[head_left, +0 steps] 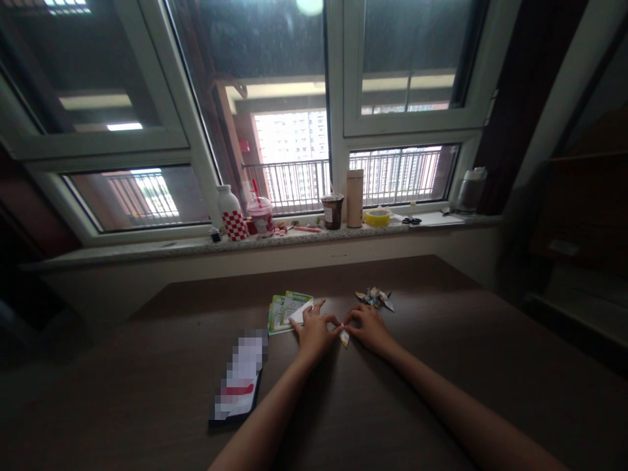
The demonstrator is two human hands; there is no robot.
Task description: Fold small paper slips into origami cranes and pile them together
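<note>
My left hand (315, 330) and my right hand (369, 327) meet over the table, thumbs and forefingers pinched together. Between their fingertips is a small folded piece of paper (345, 339), pale with yellowish marks; its pointed lower end hangs toward me. The other fingers of my left hand spread above a white paper piece (301, 314), which overlaps several green-and-white cards (280, 313). Whether they touch it I cannot tell. Just beyond my right hand lies a small pile of folded, colourful paper pieces (375, 297).
A phone-like dark-edged object (240, 379), its face blurred, lies left of my left forearm on the brown table (161, 366). Along the windowsill (294, 241) stand a checkered bottle (232, 216), two drink cups, a tan flask (354, 199), yellow tape (377, 218) and scissors (411, 221).
</note>
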